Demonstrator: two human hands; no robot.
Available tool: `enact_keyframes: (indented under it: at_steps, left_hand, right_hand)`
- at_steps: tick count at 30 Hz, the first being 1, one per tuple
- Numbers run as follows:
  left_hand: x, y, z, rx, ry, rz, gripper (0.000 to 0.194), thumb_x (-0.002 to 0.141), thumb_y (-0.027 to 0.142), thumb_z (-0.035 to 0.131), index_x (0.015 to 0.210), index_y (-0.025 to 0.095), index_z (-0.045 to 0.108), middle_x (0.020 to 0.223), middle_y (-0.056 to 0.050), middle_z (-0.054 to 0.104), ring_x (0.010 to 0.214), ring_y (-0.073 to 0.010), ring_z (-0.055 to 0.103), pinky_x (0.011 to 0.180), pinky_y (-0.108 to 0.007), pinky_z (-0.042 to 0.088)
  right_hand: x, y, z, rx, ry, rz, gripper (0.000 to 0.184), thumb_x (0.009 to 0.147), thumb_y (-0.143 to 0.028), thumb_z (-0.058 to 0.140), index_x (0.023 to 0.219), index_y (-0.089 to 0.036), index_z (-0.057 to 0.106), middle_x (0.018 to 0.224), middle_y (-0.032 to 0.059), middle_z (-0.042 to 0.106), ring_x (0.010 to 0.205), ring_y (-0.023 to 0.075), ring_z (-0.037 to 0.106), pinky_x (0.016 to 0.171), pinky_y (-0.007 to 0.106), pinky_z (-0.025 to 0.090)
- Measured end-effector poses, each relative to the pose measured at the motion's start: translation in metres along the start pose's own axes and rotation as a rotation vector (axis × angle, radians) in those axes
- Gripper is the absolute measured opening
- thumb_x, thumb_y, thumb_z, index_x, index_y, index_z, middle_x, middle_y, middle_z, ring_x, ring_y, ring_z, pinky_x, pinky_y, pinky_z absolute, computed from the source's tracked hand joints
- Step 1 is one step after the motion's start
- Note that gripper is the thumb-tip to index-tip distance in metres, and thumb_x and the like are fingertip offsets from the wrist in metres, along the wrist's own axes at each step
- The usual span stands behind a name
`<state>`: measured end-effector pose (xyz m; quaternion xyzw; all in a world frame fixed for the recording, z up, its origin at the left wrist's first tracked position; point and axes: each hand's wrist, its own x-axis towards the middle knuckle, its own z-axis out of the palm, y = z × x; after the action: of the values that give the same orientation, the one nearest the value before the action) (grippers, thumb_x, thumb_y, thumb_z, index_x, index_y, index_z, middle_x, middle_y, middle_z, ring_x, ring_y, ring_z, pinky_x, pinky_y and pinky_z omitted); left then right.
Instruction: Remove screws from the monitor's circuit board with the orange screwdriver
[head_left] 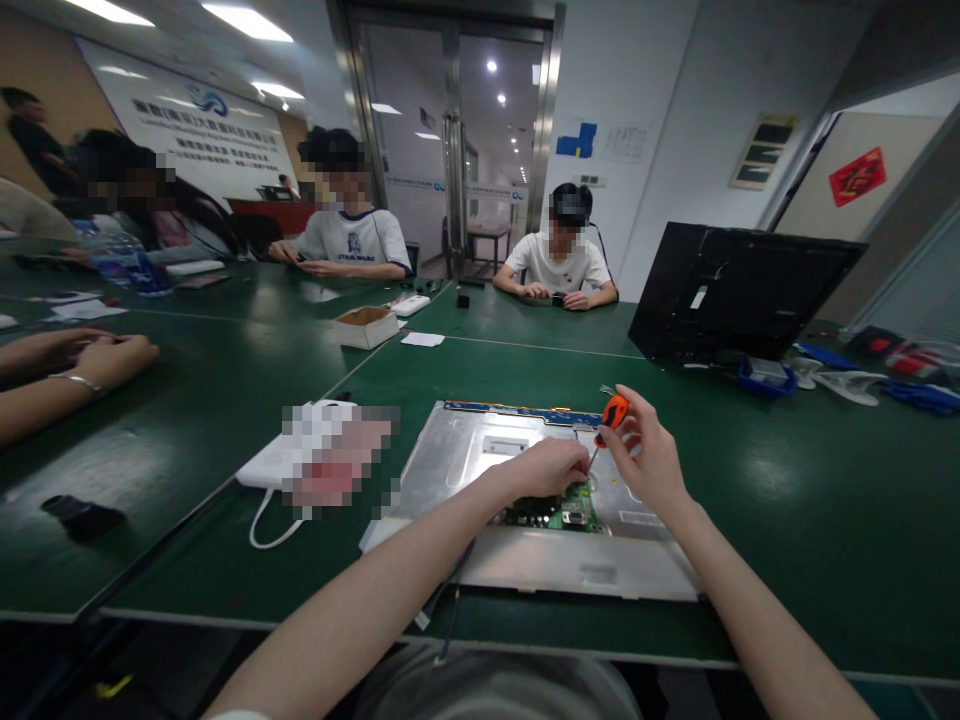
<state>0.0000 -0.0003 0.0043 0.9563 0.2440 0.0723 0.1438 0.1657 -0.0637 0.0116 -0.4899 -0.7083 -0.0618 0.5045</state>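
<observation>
My right hand (649, 450) holds a screwdriver (613, 415) with an orange and black handle, its shaft slanting down to the left. The tip reaches a green circuit board (574, 507) on a silver metal display panel (442, 455), which lies flat on the table. My left hand (551, 467) rests over the board with its fingers closed beside the screwdriver tip. Whatever those fingers pinch, if anything, is hidden. Along the panel's far edge runs a narrow blue circuit strip (517, 410).
Left of the panel lie a white device (262, 460) and its looped cable (259, 530). A black monitor housing (735, 290) stands at the back right, beside a blue tray (765, 378). An open cardboard box (367, 328) sits farther back. Several people sit around the green table (787, 480).
</observation>
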Motion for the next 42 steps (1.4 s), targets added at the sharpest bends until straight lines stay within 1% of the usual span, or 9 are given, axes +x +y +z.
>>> enact_keyframes:
  at_steps: [5,8,11,15,22,31,37,42]
  left_hand:
    - [0.0002,-0.003,0.0021,-0.013,0.012,0.004,0.006,0.09,0.015,0.064,0.088,0.016,0.07,0.09,-0.005,0.072,0.086,-0.0195,0.067,0.074,-0.025,0.046]
    - [-0.0002,-0.0035,0.0016,-0.023,0.014,0.011,0.007,0.09,0.014,0.064,0.088,0.017,0.07,0.09,-0.004,0.072,0.086,-0.019,0.067,0.076,-0.025,0.046]
    - [-0.001,-0.0035,0.0,-0.031,0.009,0.021,0.008,0.089,0.013,0.063,0.089,0.017,0.071,0.09,-0.004,0.072,0.086,-0.0184,0.066,0.076,-0.024,0.047]
    - [-0.0017,-0.0034,-0.0011,-0.035,0.006,0.027,0.01,0.088,0.01,0.062,0.089,0.016,0.071,0.09,-0.005,0.073,0.085,-0.0185,0.066,0.075,-0.024,0.046]
    - [-0.0016,-0.0047,0.0003,-0.039,0.005,0.022,0.012,0.086,0.008,0.06,0.087,0.017,0.068,0.09,-0.003,0.072,0.084,-0.0176,0.065,0.074,-0.023,0.046]
    - [-0.0019,-0.0042,-0.0001,-0.034,0.003,0.013,0.012,0.086,0.009,0.06,0.089,0.017,0.068,0.09,-0.004,0.072,0.085,-0.0177,0.065,0.075,-0.023,0.046]
    - [-0.0027,-0.0037,-0.0013,-0.034,0.001,0.02,0.013,0.085,0.008,0.059,0.089,0.016,0.069,0.091,-0.005,0.072,0.085,-0.0184,0.065,0.075,-0.024,0.046]
    - [-0.003,-0.0031,-0.0016,-0.041,0.006,0.013,0.013,0.085,0.007,0.059,0.088,0.016,0.068,0.089,-0.004,0.072,0.083,-0.0183,0.065,0.073,-0.024,0.045]
  right_hand:
    - [0.0001,0.0004,-0.0001,-0.003,0.002,-0.002,0.046,0.096,-0.036,0.054,0.139,-0.023,0.045,0.087,0.0039,0.066,0.059,0.0141,0.061,0.05,0.025,0.051]
    - [0.0006,-0.0006,-0.0003,-0.011,-0.001,-0.008,0.049,0.095,-0.036,0.056,0.14,-0.023,0.044,0.086,0.0037,0.067,0.058,0.0143,0.062,0.049,0.024,0.051]
    - [0.0008,-0.0013,-0.0003,-0.012,-0.005,-0.013,0.052,0.094,-0.034,0.056,0.143,-0.022,0.041,0.081,0.002,0.066,0.058,0.0145,0.063,0.049,0.023,0.051]
    - [0.0003,0.0002,0.0006,-0.022,0.014,-0.013,0.051,0.094,-0.036,0.057,0.14,-0.022,0.043,0.076,0.0001,0.065,0.056,0.0148,0.062,0.049,0.024,0.051]
    - [-0.0009,0.0031,0.0019,-0.005,0.012,0.016,0.049,0.093,-0.039,0.058,0.137,-0.022,0.045,0.078,0.0005,0.065,0.055,0.0144,0.061,0.05,0.025,0.051]
    - [-0.001,0.0034,0.0015,-0.004,0.003,0.016,0.048,0.094,-0.039,0.058,0.137,-0.022,0.045,0.079,0.0004,0.065,0.056,0.0142,0.061,0.051,0.025,0.051]
    - [-0.0009,0.0039,0.0022,-0.009,0.003,0.025,0.049,0.094,-0.043,0.058,0.136,-0.023,0.044,0.082,0.0008,0.065,0.055,0.0144,0.062,0.051,0.026,0.052]
    - [-0.001,0.0036,0.0021,0.006,0.028,0.004,0.049,0.094,-0.044,0.059,0.135,-0.023,0.044,0.081,0.0007,0.065,0.054,0.0139,0.061,0.049,0.025,0.05]
